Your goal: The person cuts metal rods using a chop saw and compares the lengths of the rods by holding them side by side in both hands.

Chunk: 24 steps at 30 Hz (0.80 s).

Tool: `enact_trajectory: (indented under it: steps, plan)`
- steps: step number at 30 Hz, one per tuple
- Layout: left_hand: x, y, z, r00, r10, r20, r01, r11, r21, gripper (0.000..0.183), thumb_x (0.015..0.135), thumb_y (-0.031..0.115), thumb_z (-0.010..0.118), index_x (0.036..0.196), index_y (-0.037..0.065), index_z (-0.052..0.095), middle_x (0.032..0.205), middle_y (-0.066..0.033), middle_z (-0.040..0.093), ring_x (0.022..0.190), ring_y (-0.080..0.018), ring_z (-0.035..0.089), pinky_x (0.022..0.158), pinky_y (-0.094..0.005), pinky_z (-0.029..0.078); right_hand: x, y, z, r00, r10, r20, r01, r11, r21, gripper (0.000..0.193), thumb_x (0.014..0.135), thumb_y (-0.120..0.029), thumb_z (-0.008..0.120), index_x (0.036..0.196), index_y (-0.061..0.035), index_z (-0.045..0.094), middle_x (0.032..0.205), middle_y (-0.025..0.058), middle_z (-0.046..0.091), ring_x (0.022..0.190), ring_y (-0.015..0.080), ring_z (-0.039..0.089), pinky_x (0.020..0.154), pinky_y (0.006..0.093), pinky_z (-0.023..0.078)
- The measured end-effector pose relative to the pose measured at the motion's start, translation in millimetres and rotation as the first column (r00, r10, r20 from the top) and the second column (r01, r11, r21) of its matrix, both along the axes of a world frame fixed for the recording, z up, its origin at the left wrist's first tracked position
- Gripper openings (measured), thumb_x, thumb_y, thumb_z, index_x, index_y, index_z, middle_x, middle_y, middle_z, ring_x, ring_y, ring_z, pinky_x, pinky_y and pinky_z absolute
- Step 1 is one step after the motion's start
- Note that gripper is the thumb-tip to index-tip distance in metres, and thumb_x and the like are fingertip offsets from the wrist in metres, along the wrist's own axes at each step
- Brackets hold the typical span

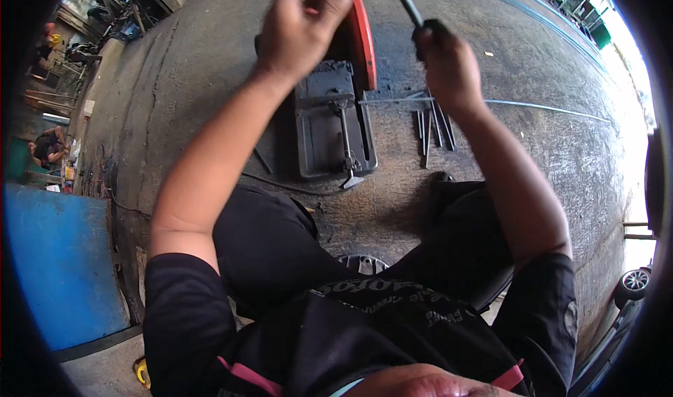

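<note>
Rough grey concrete floor of a cluttered workshop, bright along the right.
A large blue panel stands at the lower left; beyond it, a person sits low among scattered items. Dark clutter crowds the upper left. Strong whitish light washes the right edge, near a car wheel with a spoked rim.

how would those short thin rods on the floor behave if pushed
The short rods are probably stiff, looking metallic and straight. Being thin, each is likely fairly light. Lying loose on the floor, they may scatter.
</note>
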<state>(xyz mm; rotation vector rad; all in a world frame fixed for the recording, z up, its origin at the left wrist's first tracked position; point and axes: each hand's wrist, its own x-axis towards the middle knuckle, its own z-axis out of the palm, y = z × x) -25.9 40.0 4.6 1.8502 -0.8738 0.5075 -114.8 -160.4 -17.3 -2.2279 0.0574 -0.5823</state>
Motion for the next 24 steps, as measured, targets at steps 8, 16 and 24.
enact_trajectory:
  steps: [8, 16, 24]
  plan:
    - [40.6, -2.3, -1.4, 0.619, -0.121, -0.776, 0.006, 0.989, -0.15, 0.053, 0.09, 0.036, 0.052, 0.126, -0.001, 0.041, 0.108, -0.0153, 0.055, 0.097, -0.0262, 0.06, 0.08, -0.0358, 0.054, 46.6, -122.6, -90.7, 0.992, 0.112, -0.062, -0.128, 0.904, -0.407, 0.018, 0.094, -0.024, 0.045, 0.097, -0.0077, 0.05, 0.085, 0.0195, 0.061, 0.081, 0.0412, 0.059, 0.067, 0.0486, 0.045]
    - [51.5, -22.8, 2.7, 0.423, -0.059, -0.904, -0.177, 0.973, -0.147, 0.046, 0.086, 0.038, 0.053, 0.116, 0.003, 0.053, 0.095, -0.0128, 0.056, 0.087, -0.0265, 0.058, 0.08, -0.0468, 0.05, 66.8, -129.7, -187.5, 0.827, 0.051, -0.559, -0.421, 0.715, -0.558, 0.039, 0.096, -0.043, 0.039, 0.101, -0.0072, 0.054, 0.082, 0.0179, 0.064, 0.078, 0.0375, 0.063, 0.068, 0.0483, 0.049]
    - [92.4, 14.0, -11.3, 0.372, -0.212, -0.904, 0.082, 0.977, -0.196, 0.043, 0.089, 0.022, 0.056, 0.121, -0.006, 0.048, 0.104, -0.0179, 0.061, 0.095, -0.0259, 0.061, 0.086, -0.0373, 0.05, 78.0, -100.8, -219.1, 0.727, 0.082, -0.681, -0.51, 0.729, -0.456, 0.052, 0.095, -0.05, 0.035, 0.097, -0.0051, 0.061, 0.087, 0.0193, 0.066, 0.084, 0.0366, 0.064, 0.075, 0.0467, 0.05]
